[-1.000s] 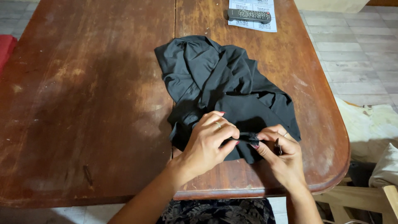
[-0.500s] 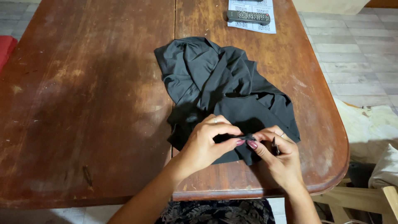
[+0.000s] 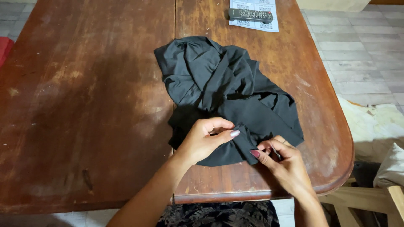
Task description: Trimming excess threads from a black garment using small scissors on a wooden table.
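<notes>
A crumpled black fabric garment [image 3: 227, 92] is lying in a loose heap on the right half of the worn reddish-brown wooden table [image 3: 84, 105], its lower part reaching toward the near edge and its bunched upper folds spreading toward the table's middle. The left hand [image 3: 204, 141] is resting on the garment's near portion, thumb and fingers curling together and pinching a small fold of the cloth. Just beside it, the right hand [image 3: 284, 162] is sitting at the garment's near right corner, close to the table's near edge, with its fingers drawn in tightly; a thin sliver, possibly a needle, is showing between thumb and forefinger, but it is too small to tell for sure. A narrow strip of black cloth is running between the two hands.

Well apart, at the far edge of the table, a dark rectangular remote control [image 3: 250, 15] is lying across a white printed paper sheet [image 3: 254, 19]. A pale wooden chair frame [image 3: 370, 201] is standing off the table's near right corner on the grey tiled floor [image 3: 362, 50]. At the far left edge, a sliver of a red object [image 3: 4, 48] is showing.
</notes>
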